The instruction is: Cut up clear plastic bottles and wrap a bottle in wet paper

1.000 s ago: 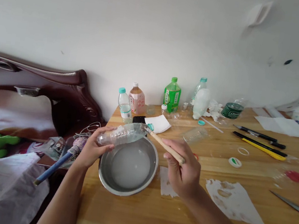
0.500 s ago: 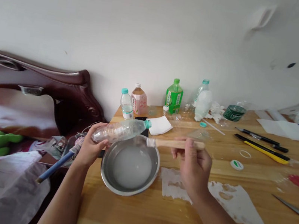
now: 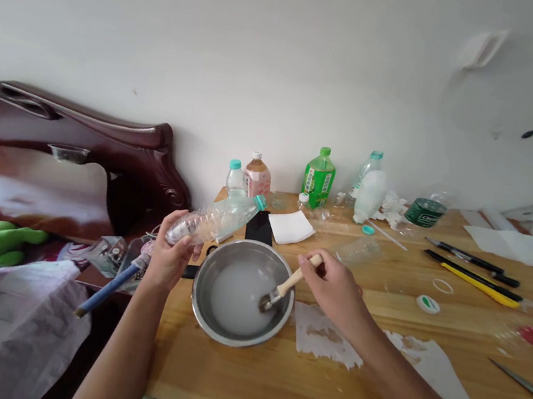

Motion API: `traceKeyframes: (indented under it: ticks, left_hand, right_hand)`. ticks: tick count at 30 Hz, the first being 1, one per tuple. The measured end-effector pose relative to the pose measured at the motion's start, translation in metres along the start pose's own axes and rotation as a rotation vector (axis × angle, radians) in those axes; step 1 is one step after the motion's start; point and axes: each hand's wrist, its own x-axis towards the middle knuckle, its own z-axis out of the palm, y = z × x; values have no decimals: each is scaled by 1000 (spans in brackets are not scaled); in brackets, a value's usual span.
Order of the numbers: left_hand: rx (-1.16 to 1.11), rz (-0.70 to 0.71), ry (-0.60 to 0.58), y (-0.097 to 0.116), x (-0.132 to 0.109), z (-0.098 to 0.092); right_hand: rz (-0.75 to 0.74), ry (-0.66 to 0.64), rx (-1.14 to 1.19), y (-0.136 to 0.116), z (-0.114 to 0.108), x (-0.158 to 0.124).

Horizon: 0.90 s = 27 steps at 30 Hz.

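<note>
My left hand [image 3: 173, 253] is wrapped round the lower end of a clear plastic bottle [image 3: 213, 219], which tilts with its teal neck up to the right, above the back left rim of a metal bowl [image 3: 195, 313]. Cloudy whitish liquid [image 3: 236, 296] fills part of the bowl. In my right hand [image 3: 329, 280] is the wooden handle of a brush [image 3: 290, 283]. Its dark bristles point down at the liquid's right side; how deep they reach is unclear. Torn, stained paper [image 3: 320, 336] lies right of the bowl, partly beneath my right forearm.
Behind the bowl are a black phone [image 3: 260, 227], white tissue [image 3: 291, 227], a pink bottle [image 3: 258, 176] and a green bottle [image 3: 319, 179]. Pens and a yellow cutter [image 3: 480, 284] lie at the right, with a scissor blade [image 3: 523, 384] nearer. A blue stick [image 3: 110, 289] is at the left.
The brush has moved from beside the held bottle down into the bowl, its handle now slanting up to the right. My left hand still holds the bottle, now slightly higher. The view has shifted slightly.
</note>
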Motion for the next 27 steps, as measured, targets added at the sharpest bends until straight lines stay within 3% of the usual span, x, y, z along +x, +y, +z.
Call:
traceKeyframes:
  ticks: [7, 12, 16, 18, 27]
  left_hand:
    - [-12, -18, -47, 1, -3, 5]
    - [-15, -37, -86, 0, -5, 8]
    - [2, -42, -121, -3, -7, 8]
    - [37, -38, -142, -4, -8, 8]
    - [259, -49, -248, 0, -2, 20]
  right_hand:
    - [-86, -216, -149, -3, -15, 18]
    - [-206, -37, 13, -22, -22, 46]
    - [-139, -230, 381, -39, -18, 63]
    - [-101, -241, 487, -41, -15, 66]
    - [-105, -130, 557, -10, -12, 51]
